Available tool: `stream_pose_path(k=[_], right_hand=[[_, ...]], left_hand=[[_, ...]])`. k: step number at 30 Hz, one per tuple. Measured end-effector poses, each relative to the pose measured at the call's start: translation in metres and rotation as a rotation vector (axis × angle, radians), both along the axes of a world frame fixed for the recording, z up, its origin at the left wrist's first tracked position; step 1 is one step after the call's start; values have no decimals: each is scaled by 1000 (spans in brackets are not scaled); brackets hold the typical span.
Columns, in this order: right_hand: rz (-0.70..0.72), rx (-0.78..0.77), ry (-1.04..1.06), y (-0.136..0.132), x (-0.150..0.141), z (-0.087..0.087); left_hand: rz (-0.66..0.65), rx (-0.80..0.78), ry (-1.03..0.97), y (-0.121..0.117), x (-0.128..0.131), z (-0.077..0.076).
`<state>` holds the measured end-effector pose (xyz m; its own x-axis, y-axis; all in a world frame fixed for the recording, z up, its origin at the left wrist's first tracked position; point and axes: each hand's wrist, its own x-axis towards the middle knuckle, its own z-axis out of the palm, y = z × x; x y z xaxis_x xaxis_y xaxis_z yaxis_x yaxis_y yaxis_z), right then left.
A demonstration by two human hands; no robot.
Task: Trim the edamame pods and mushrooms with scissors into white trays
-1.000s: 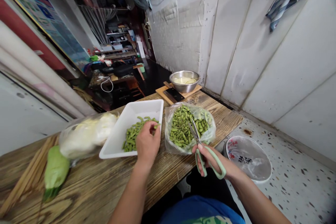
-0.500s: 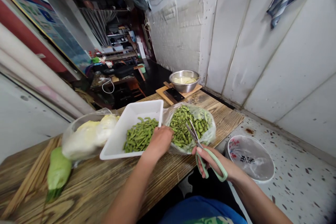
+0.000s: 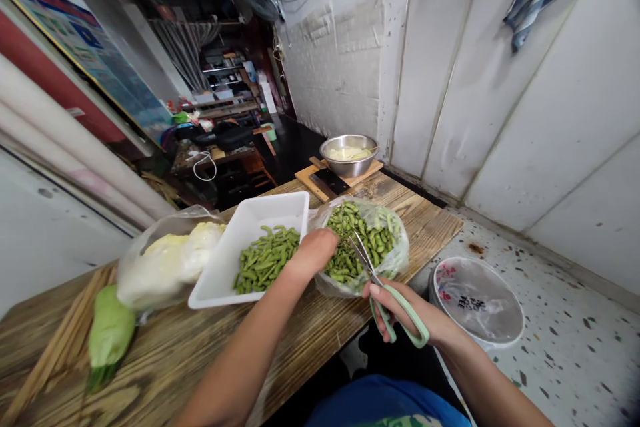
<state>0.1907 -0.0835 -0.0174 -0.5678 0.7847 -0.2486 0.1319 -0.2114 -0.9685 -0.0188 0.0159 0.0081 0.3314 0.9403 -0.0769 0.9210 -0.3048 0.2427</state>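
Observation:
My right hand grips green-handled scissors, their blades slightly apart and pointing over the bag of pods. My left hand is closed at the left side of that clear plastic bag, near the blade tips. Its fingertips are turned away, so what they pinch cannot be made out. Green soybean pods fill the bag. To its left, a white plastic tray holds more loose green pods; my left forearm passes over its near right corner.
Left on the wooden table are a bag of pale yellow-white items, a green squash and wooden sticks. A steel bowl stands on a board behind a cleaver. A plastic-lined bucket stands on the floor at right.
My left hand has moved right, from between the tray and the bag to over the bag's left side, closer to the scissors. My right hand and the scissors stay nearly in place.

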Motion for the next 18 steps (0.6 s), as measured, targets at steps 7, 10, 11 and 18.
stream_pose_path(k=[7, 10, 11, 18], right_hand=[[-57, 93, -192, 1, 4, -7], [-31, 186, -255, 0, 3, -5], [-27, 220, -270, 0, 3, -3], [-38, 487, -407, 0, 0, 13]], left_hand=[[137, -131, -759, -34, 2, -8], [169, -46, -778, -46, 6, -7], [159, -11, -764, -49, 7, -5], [50, 77, -692, -54, 1, 9]])
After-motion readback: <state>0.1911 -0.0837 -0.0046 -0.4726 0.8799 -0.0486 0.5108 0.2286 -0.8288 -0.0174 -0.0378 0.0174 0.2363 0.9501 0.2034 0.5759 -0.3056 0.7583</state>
